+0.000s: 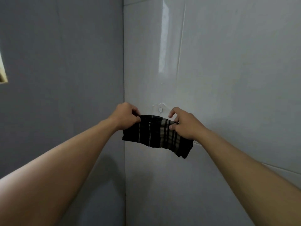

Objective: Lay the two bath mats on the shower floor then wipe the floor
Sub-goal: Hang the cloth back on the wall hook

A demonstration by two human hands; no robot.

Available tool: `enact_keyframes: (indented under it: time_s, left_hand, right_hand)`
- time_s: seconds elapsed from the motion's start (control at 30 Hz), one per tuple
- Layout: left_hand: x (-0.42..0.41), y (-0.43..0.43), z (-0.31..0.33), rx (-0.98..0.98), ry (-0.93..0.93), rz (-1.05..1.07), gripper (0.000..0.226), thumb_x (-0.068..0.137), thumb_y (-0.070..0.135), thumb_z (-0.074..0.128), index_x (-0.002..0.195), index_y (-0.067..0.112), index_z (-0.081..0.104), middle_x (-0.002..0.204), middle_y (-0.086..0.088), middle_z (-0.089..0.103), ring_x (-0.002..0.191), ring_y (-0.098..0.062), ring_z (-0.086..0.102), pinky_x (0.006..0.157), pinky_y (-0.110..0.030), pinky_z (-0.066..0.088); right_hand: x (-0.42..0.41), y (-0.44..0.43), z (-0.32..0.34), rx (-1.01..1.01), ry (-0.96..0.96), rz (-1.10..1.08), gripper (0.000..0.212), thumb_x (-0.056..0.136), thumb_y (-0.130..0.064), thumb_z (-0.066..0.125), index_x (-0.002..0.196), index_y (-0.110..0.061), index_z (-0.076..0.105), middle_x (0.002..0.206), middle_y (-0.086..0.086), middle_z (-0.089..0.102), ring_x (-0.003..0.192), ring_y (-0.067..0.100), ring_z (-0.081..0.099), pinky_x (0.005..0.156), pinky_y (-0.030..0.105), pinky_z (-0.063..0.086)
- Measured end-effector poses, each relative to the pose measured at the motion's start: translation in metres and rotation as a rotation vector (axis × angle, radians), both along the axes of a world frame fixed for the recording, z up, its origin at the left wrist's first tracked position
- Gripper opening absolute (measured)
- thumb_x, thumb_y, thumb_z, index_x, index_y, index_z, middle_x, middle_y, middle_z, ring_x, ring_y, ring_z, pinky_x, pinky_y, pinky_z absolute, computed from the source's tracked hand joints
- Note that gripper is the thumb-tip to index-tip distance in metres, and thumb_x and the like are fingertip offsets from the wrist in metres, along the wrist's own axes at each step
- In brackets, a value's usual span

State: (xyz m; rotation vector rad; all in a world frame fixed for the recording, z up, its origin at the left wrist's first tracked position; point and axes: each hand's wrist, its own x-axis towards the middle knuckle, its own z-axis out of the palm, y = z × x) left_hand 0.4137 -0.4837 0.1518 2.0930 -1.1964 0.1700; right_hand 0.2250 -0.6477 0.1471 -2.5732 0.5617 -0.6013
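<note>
The left hand point(126, 115) is closed on the upper left corner of a dark cloth point(156, 136), with the fingers curled over the edge, and the right hand point(184, 124) pinches the upper right edge between thumb and fingers, the index finger a little lifted. The cloth is held up in the air between the two hands, just in front of the wall corner, and it hangs down in a folded, soft rectangle; it is black with pale beige stripes. Just behind its upper edge a small clear hook point(160, 110) with a metal pin sits on the glossy white tiles point(228, 70). The left wall point(65, 70) is matte grey. At the far left edge a pale opening point(2, 70) is cut off and hard to identify.
</note>
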Motion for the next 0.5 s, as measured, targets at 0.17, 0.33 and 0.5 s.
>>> enact_keyframes:
  time_s: [0.17, 0.33, 0.5]
  left_hand:
    - [0.026, -0.020, -0.008, 0.024, -0.151, -0.041, 0.027, 0.082, -0.001, 0.058, 0.083, 0.025, 0.062, 0.096, 0.005, 0.067, 0.082, -0.016, 0.062, 0.071, -0.028, 0.049]
    - [0.059, -0.046, -0.016, 0.044, -0.259, -0.104, 0.042, 0.084, -0.006, 0.056, 0.088, 0.028, 0.080, 0.104, 0.003, 0.068, 0.096, -0.018, 0.063, 0.088, -0.032, 0.052]
    - [0.085, -0.075, -0.025, 0.049, -0.403, -0.172, 0.043, 0.088, 0.003, 0.057, 0.106, 0.037, 0.077, 0.105, 0.011, 0.058, 0.094, -0.016, 0.060, 0.077, -0.035, 0.050]
  right_hand:
    - [0.031, -0.012, -0.005, -0.050, -0.015, -0.006, 0.022, 0.087, -0.012, 0.066, 0.087, -0.029, 0.052, 0.085, -0.005, 0.062, 0.077, 0.016, 0.059, 0.061, 0.025, 0.043]
    - [0.055, -0.024, -0.016, -0.044, -0.041, -0.057, 0.023, 0.089, -0.008, 0.061, 0.087, -0.030, 0.054, 0.087, -0.005, 0.061, 0.074, 0.014, 0.058, 0.060, 0.023, 0.043]
    - [0.074, -0.036, -0.018, -0.253, 0.012, -0.105, 0.031, 0.092, -0.001, 0.048, 0.090, -0.026, 0.066, 0.096, -0.001, 0.055, 0.086, 0.019, 0.055, 0.074, 0.031, 0.049]
